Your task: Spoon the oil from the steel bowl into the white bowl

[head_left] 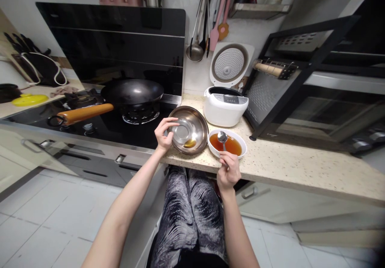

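Metal, bright and stiff by its look, and judged light: found the spoon (222,137) over the white bowl (244,149) of reddish-amber liquid (233,145), on the speckled countertop (270,159) in front of the rice cooker (225,113). Could not tell contact from clearance between spoon and liquid. Judged it hardly fragile, likely to turn slick if wetted along the handle, and best taken there between thumb and fingertips, clear of the liquid. Found just such a hold in the right hand (229,171), closed on the handle at the near rim of the bowl. Judged the bowl heavier for its contents, perhaps breakable, and easy to spill if tipped, with its two narrow ends as the places for taking hold. Saw the left hand (165,135) at the left rim of the metal basin (198,123), with thumb and fingers parted in a loose curve. Could not tell a light touch on that rim from a hover. Judged the basin thin-walled, smooth and apt to slide, with only a small pool of yellowish liquid (189,143) inside, and best steadied by its rim.
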`<state>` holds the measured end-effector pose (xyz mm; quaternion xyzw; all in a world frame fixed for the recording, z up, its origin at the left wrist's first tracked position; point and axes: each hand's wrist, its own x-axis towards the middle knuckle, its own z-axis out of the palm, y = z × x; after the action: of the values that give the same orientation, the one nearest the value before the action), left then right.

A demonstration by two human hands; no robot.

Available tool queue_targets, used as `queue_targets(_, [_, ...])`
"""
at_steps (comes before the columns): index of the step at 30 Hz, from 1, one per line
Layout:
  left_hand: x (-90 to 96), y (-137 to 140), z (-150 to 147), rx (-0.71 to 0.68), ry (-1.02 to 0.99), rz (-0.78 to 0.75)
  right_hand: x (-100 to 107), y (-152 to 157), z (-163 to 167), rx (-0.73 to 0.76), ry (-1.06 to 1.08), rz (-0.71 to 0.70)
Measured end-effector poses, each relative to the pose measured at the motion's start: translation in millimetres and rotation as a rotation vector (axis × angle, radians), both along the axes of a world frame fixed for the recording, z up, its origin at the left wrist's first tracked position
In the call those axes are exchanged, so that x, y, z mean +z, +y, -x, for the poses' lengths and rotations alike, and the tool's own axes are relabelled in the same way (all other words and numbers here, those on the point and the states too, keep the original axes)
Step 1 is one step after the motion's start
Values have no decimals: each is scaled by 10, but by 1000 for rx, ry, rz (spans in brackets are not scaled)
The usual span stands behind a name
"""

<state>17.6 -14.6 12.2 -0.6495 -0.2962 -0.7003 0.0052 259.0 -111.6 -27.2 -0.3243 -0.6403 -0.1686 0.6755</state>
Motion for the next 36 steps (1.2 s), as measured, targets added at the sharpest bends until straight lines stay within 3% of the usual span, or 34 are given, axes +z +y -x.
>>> queue_targets(4, [3, -2, 2, -16, -5, -9, 28, -72, 188, 56, 156, 7])
queue_targets(11, [12, -7, -3, -34, -23, -19, -82, -15, 474, 228, 94, 209])
queue_targets(36, [22, -20, -21, -55, 7, -57, -199, 69, 691, 226, 2, 265])
